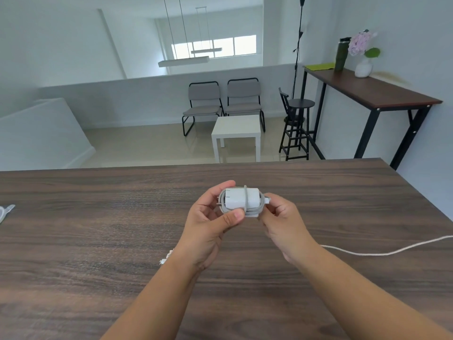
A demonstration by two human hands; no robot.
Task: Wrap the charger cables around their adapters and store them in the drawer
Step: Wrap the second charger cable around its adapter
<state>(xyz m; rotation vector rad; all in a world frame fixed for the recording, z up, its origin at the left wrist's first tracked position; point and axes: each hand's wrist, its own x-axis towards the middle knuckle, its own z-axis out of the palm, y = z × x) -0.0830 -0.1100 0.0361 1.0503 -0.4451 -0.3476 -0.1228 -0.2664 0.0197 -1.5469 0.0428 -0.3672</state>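
The left grip (210,217) pinched the adapter (241,198) between thumb and fingers, above the counter (98,217). The right grip (282,217) pinched the connector end of the cable (245,197) wound around it. Another cable (380,252) lay on the counter, right.

The dark brown wood-grain tabletop (98,229) shows streaky grain. At its centre sits a white plastic adapter block (241,198) wound with pale grey cable (255,212); at three o'clock trails a cream-white braided cord (382,252).
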